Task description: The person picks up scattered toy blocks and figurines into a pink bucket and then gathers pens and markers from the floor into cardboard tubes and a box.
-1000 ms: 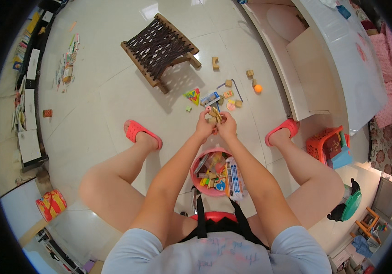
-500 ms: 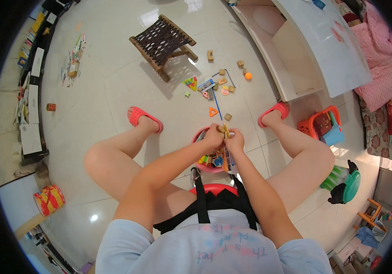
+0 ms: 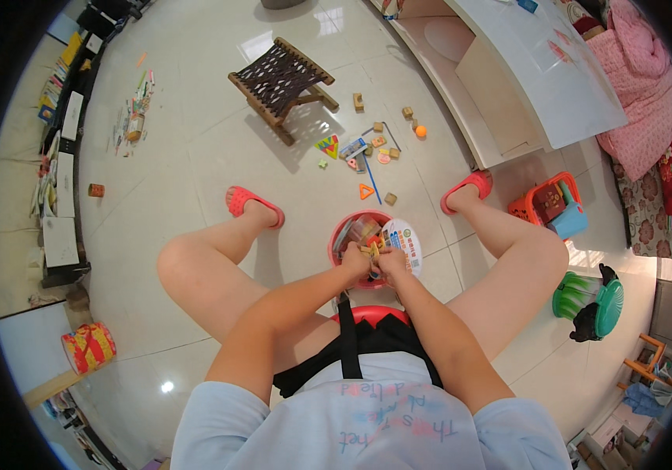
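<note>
My left hand (image 3: 355, 261) and my right hand (image 3: 391, 264) meet over a round pink basin (image 3: 333, 238) between my legs. Both are closed, with small yellow pieces (image 3: 373, 250) pinched between them; the kind of piece is too small to make out. Inside the basin lie mixed toys, among them a clear plastic container (image 3: 364, 228). A white rounded card or lid (image 3: 405, 244) with coloured print stands against the basin's right side, beside my right hand. My fingers hide part of the contents.
Beyond the basin, wooden blocks (image 3: 391, 199), an orange triangle (image 3: 365, 191), a blue stick (image 3: 373, 180) and an orange ball (image 3: 420, 131) lie scattered. A woven stool (image 3: 281, 78) stands farther off. An orange basket (image 3: 536, 205) and green bin (image 3: 604, 307) are at the right.
Both hands have moved down toward me, lower over the basin. The white printed piece now shows broad side up at the basin's right. More of the basin's contents is visible.
</note>
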A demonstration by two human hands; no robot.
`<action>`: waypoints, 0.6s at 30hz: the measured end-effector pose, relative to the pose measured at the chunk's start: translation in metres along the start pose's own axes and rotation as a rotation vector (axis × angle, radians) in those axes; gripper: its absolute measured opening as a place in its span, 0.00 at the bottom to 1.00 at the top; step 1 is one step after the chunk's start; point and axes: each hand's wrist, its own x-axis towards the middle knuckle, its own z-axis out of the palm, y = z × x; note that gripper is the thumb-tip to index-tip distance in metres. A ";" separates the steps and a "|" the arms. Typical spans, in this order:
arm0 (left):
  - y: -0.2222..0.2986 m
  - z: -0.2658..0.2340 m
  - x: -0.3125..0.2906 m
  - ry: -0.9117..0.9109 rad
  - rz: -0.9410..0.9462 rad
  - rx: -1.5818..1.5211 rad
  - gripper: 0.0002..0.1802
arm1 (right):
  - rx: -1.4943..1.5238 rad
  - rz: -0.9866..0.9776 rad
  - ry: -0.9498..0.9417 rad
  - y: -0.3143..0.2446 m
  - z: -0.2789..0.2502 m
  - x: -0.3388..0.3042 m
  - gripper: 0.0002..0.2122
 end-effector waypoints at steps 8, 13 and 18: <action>0.001 -0.006 -0.004 0.071 -0.045 -0.058 0.24 | 0.470 -0.105 0.055 -0.009 -0.004 0.008 0.16; -0.034 -0.005 0.031 0.182 0.152 0.058 0.18 | -0.004 -0.309 0.244 0.001 0.007 0.023 0.11; 0.018 -0.019 0.001 0.255 0.286 0.089 0.09 | -0.270 -0.500 0.398 -0.016 0.003 0.015 0.06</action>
